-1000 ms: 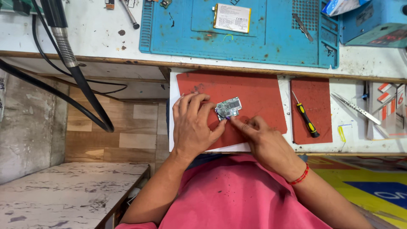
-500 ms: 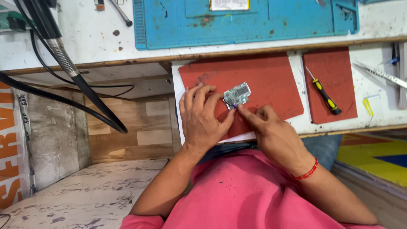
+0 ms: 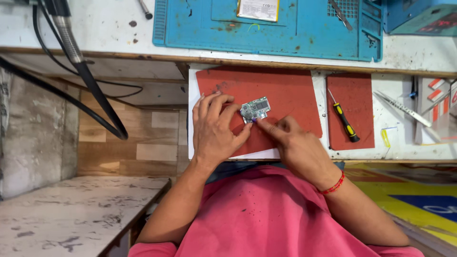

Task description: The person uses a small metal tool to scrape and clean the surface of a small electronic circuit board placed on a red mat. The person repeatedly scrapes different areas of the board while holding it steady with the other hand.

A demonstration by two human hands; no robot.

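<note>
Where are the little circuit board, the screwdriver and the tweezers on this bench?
Circuit board (image 3: 256, 109): head view, middle of its green face.
Screwdriver (image 3: 344, 120): head view, on the black and yellow handle.
Tweezers (image 3: 402, 109): head view, midway along the metal arms.

On the bench lie 2 dark red rubber mats: a large one (image 3: 285, 90) and a smaller one (image 3: 354, 95) to its right. 1 small green circuit board (image 3: 255, 109) rests on the large mat. There is 1 blue silicone work mat (image 3: 214, 28) further back, with 1 flat white rectangular battery (image 3: 258, 9) on it. 1 screwdriver with a black and yellow handle (image 3: 343, 121) lies on the smaller mat. 1 pair of metal tweezers (image 3: 402, 108) sits on the white surface. 2 bare hands are in view, the left hand (image 3: 214, 128) and the right hand (image 3: 293, 143).
</note>
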